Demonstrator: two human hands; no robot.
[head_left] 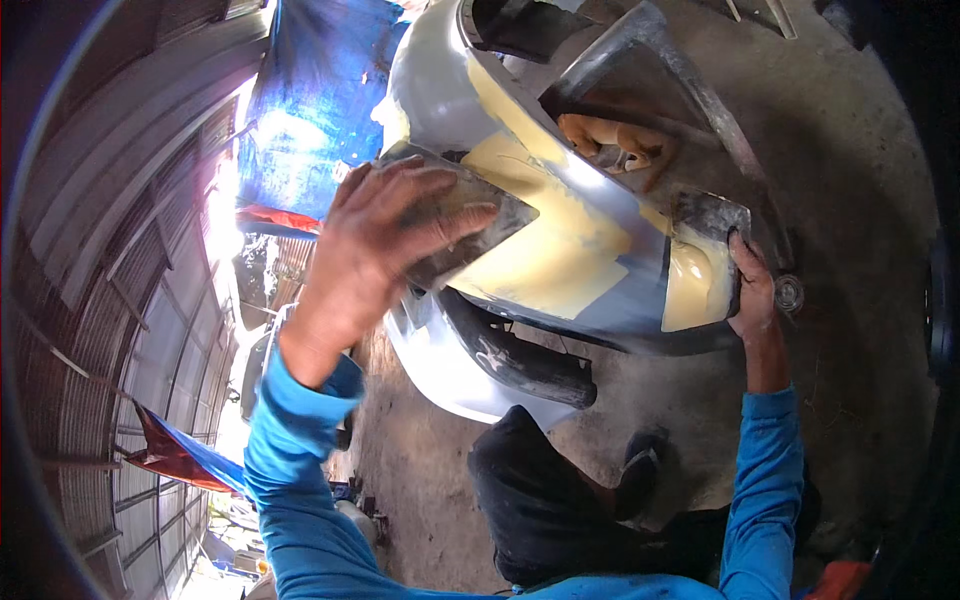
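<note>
In front of me is a curved grey car body panel [430, 105] with broad patches of smooth yellow body filler [560, 260]. My left hand [385, 220], slightly blurred, is closed on a dark, flat, square-cornered spreader [508, 222]. The spreader lies over the panel's left part, its pointed corner reaching onto the yellow filler. On the right, my right hand [755, 285] grips the edge of a flat mixing board [712, 212]. A thick mound of glossy yellow filler [697, 280] sits on that board, beside the panel's right end.
A second, pale curved panel [440, 365] with a black insert lies on the concrete floor [420, 480] below. Beyond the panel, a brown dog [625, 135] is curled up by a dark frame-like part [690, 90]. A blue tarp [300, 120] hangs at the left.
</note>
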